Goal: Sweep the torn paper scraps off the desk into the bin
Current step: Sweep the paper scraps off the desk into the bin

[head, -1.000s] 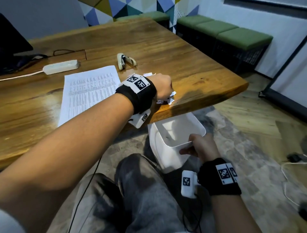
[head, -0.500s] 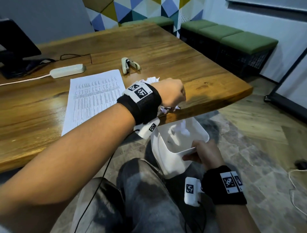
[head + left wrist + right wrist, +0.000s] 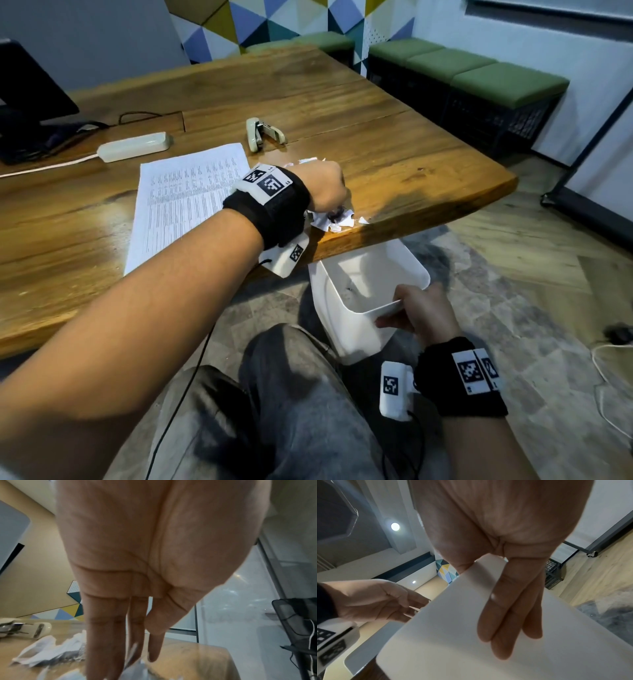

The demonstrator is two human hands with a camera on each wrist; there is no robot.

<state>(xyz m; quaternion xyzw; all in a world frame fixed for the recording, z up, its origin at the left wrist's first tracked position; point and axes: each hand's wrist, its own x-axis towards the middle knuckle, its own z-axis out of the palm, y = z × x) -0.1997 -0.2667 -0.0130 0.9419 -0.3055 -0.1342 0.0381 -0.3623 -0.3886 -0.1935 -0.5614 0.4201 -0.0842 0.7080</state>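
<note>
White torn paper scraps lie at the front edge of the wooden desk, with more scraps behind my left hand. In the left wrist view my left hand points straight fingers down onto the scraps. The white bin hangs tilted just below that desk edge. My right hand pinches its near rim, thumb inside. In the right wrist view my right hand's fingers lie flat on the bin wall.
A printed sheet lies left of my left wrist. A stapler and a power strip sit further back, a monitor at the far left. Green benches line the wall. My knee is beside the bin.
Half a second ago a scrap was dropping into the bin; it is no longer in the air. My left hand stays on the scraps at the edge. My right hand keeps its hold.
</note>
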